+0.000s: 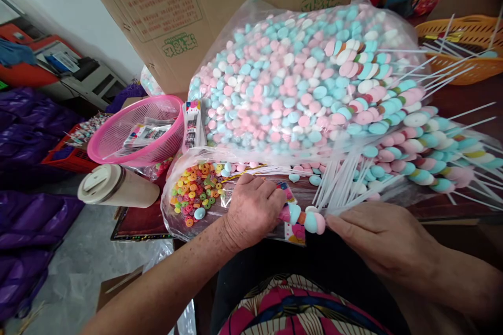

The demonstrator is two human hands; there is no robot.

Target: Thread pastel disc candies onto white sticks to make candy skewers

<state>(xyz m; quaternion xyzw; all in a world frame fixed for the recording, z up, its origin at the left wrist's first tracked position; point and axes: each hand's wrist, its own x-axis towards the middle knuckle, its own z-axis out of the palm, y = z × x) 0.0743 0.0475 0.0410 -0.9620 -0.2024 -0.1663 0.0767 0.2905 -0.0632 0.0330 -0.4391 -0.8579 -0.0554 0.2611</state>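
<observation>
Skewer of candies (312, 222), held between the two hands near the front edge of the desk (135, 222). Its long axis runs crosswise, left to right, the right end dipping slightly toward the wearer. The left hand (255, 208) curls closed around the left end; the right hand (383, 235) has its fingertips at the pink right end, their exact grip hidden. White sticks (340, 183) lie just beyond.

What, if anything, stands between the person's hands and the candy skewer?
Nothing visible. The left hand is closed around one end of the candy skewer; the right hand is at its other end. White sticks fan out beside the right hand, not in between.
</observation>
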